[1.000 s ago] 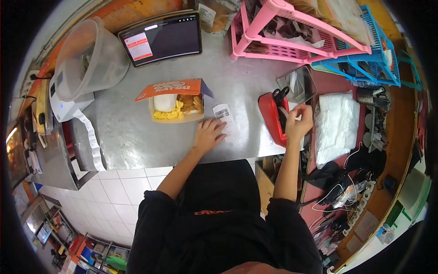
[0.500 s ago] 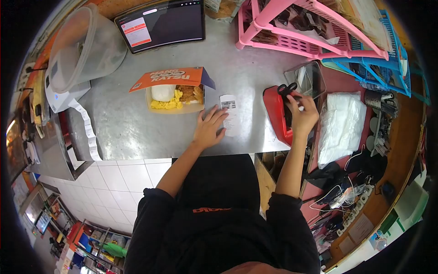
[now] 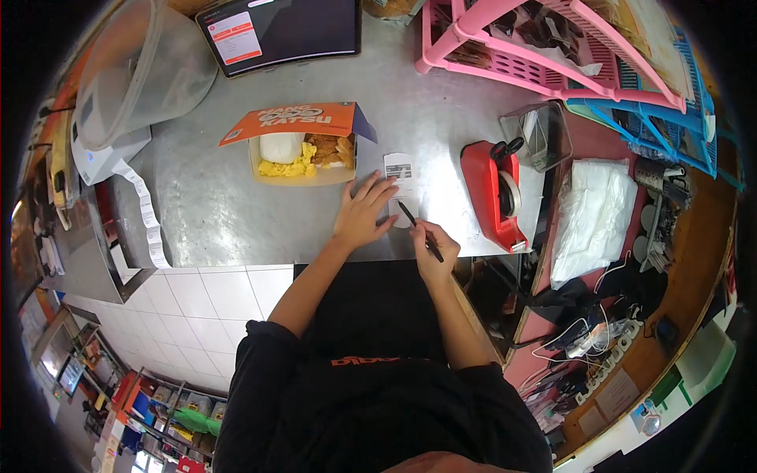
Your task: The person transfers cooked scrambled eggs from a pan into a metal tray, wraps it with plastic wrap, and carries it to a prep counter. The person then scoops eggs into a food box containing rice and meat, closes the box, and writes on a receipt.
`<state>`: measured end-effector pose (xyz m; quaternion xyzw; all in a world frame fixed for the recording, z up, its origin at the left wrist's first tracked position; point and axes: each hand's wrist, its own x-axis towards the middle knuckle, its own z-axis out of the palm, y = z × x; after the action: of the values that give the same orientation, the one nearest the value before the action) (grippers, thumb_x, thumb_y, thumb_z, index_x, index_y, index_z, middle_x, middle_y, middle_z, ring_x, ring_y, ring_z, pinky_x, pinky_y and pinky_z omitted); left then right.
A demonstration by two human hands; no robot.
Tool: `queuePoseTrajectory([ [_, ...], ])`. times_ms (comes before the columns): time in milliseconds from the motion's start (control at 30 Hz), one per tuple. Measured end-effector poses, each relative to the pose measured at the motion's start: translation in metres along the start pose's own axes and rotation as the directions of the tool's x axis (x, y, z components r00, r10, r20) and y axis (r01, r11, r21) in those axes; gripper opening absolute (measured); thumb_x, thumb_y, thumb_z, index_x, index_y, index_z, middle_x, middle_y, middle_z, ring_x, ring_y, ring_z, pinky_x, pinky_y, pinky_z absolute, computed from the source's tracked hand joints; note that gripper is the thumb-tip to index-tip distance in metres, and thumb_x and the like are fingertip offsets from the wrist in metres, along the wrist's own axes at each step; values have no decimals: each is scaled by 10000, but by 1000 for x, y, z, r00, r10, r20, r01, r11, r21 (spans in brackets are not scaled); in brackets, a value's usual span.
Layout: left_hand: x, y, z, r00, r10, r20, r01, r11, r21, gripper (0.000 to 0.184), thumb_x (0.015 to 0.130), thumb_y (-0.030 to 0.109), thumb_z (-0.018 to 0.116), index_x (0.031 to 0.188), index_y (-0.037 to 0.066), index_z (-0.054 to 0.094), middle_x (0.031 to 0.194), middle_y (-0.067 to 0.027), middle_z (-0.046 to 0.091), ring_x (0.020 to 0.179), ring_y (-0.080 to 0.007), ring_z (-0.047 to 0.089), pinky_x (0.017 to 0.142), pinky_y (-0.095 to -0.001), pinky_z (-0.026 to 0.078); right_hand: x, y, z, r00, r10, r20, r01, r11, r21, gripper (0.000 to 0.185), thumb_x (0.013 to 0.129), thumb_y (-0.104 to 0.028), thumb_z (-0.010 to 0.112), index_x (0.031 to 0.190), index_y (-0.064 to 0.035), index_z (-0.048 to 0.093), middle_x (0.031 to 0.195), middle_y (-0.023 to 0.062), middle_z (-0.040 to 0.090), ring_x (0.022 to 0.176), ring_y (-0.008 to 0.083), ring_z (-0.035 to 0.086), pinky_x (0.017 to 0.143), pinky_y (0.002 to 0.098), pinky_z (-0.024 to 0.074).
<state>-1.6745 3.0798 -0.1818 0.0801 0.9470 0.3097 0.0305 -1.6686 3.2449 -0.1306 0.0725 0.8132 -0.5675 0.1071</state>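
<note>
A narrow paper receipt [image 3: 399, 167] lies on the metal table in front of me. My left hand [image 3: 364, 211] is spread flat with its fingertips on the receipt's left edge. Pinched in my right hand [image 3: 436, 246] is a black pen [image 3: 408, 213], its tip over the lower half of the receipt. Left of the receipt sits an open orange meal box [image 3: 307, 181] holding white rice [image 3: 281, 148], yellow scrambled egg [image 3: 289, 168] and brown fried cutlet pieces [image 3: 333, 151].
A red tape dispenser [image 3: 478, 177] with black scissors [image 3: 506, 148] stands to the right. A tablet [image 3: 307, 35], a clear tub [image 3: 177, 71] and a white receipt printer [image 3: 110, 154] are at the back and left. Pink baskets [image 3: 520, 67] and plastic bags [image 3: 591, 213] lie right.
My right hand has moved left from the tape dispenser to the receipt and now holds the pen. My left hand stays beside the receipt.
</note>
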Motion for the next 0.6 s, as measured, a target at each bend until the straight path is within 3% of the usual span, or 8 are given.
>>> queuePoseTrajectory([
  [200,0,0,0,1000,-8,15,8,1000,-4,512,732,343,630,1184,143,498,1329,4,411,1287,-206,296,1019,-519,175,-3,-4,2,998,-22,-53,18,997,-72,132,803,-59,614,874,50,637,703,92,650,645,100,611,603,221,477],
  [267,0,0,1,1000,-10,16,10,1000,0,514,729,341,633,1184,143,497,1329,4,411,1286,-206,297,1018,-519,176,-3,1,-1,982,7,-187,-23,996,-86,140,800,-73,620,860,52,639,683,89,645,614,90,592,585,225,471],
  [400,0,1,1,1000,-8,4,8,1000,-10,517,724,340,636,1182,143,499,1327,7,416,1284,-208,300,1016,-521,176,-3,-3,4,995,-25,-99,20,998,-57,145,805,-74,614,862,57,639,670,90,642,599,91,589,573,225,469],
  [567,0,1,1,1000,-5,4,5,1000,4,525,721,348,639,1183,145,499,1328,8,418,1282,-211,303,1016,-520,176,-8,6,3,987,15,-159,-15,1000,3,122,799,-55,612,862,46,638,680,90,645,629,113,618,587,230,479],
  [600,0,1,1,1000,-8,2,8,1000,-12,526,720,349,640,1184,146,499,1329,9,416,1282,-210,304,1017,-520,174,-8,7,4,994,3,-109,-5,1000,-19,116,796,-52,611,857,43,638,680,88,645,626,111,615,586,229,478],
])
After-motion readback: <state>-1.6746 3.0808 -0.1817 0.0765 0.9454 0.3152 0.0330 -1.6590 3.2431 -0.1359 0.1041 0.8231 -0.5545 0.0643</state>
